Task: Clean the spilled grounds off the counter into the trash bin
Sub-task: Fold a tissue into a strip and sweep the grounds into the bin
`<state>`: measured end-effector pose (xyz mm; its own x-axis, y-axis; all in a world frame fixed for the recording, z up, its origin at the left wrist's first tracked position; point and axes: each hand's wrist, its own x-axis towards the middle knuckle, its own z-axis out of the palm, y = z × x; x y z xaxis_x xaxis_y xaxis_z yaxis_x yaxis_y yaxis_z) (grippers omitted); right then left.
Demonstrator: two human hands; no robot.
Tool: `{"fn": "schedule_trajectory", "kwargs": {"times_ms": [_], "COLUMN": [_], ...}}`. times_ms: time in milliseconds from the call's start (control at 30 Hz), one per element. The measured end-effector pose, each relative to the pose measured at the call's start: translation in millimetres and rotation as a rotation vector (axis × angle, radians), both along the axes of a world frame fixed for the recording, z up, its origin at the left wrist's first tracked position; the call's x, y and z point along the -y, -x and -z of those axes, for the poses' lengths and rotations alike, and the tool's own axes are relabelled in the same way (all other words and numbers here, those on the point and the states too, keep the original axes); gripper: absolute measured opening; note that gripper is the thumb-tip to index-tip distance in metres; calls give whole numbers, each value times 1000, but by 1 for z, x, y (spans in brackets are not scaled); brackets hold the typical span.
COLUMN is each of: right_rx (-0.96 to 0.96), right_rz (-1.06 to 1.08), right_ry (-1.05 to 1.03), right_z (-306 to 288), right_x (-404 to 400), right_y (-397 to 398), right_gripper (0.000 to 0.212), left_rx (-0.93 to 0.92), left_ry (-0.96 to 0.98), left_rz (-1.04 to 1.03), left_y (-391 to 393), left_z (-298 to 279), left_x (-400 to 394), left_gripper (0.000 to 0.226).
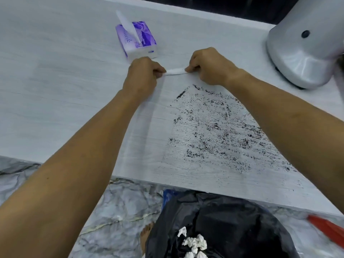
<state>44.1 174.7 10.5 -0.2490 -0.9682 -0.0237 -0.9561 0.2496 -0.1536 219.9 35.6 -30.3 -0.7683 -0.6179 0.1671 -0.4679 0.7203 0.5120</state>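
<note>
A person's two bare forearms reach forward over a pale, wood-grained table [55, 81], seen from above. The left hand [143, 73] and the right hand [206, 67] sit side by side toward the middle of the table, each with fingers curled. Between them they stretch a small folded tissue [176, 71]: the left grip pinches one end, the right grip pinches the other, and the tissue lies low against the table surface.

The grounds [219, 127] are dark specks smeared in a broad, roughly triangular patch on the table. The patch starts just on the near side of the hands and widens toward the near edge, partly under the right forearm.

Just beyond the left hand stands a purple and white tissue pack [136, 40], with one white sheet sticking up from its top. At the far right corner of the table sits a rounded silver appliance [301, 47], cut off by the picture edge.

Below the near edge of the table, on a grey marbled floor [115, 207], is a bin [232, 226] lined with a black bag. Several crumpled white tissues [194, 243] lie inside it. A red object [327, 228], blurred, shows at the lower right. A bare foot [146, 233] is just visible beside the bin.
</note>
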Motion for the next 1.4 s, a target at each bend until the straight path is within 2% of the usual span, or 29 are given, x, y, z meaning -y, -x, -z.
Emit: {"fn": "schedule_trajectory", "kwargs": {"times_ms": [167,300,433,567,700,900,1067,1133,1200,1267,1367,1400], "right_rx": [28,40,137,179,86,103,45,55,48,58,121,133], "right_rz": [-64,-111,-78,79,188,348,284,257,237,173,56,49], "right_ry": [38,9,-72,86,64,43,11,-22,-38,-40,-132,-153], "right_z": [0,2,-7,-23,-26,-13,1,3,4,4,-6,-11], "right_x": [-47,-88,-91,-68,-48,-50,-54,-59,-75,-98,-123,-122], "right_y": [-9,-23,-17,18,55,91,97,91,75,55,32,34], "right_gripper": [22,28,36,31,33,39,45,37,21,24,19,26], "left_rx": [16,-1,143,66,33,105,131,166,192,206,261,290], "left_ry": [-4,-44,-53,-56,-51,-86,-32,-12,28,74,0,-38], "left_rz": [146,225,291,208,212,269,279,314,380,461,546,562], "left_y": [-10,-38,-39,2,63,128,147,141,123,93,59,60], "left_z": [-1,0,-11,-34,-44,-27,-22,-24,-24,-21,-23,-26], "left_x": [-23,-62,-73,-41,-22,-11,-5,-11,-25,-43,-58,-57], "left_gripper": [24,30,32,26,21,23,24,24,25,25,25,25]}}
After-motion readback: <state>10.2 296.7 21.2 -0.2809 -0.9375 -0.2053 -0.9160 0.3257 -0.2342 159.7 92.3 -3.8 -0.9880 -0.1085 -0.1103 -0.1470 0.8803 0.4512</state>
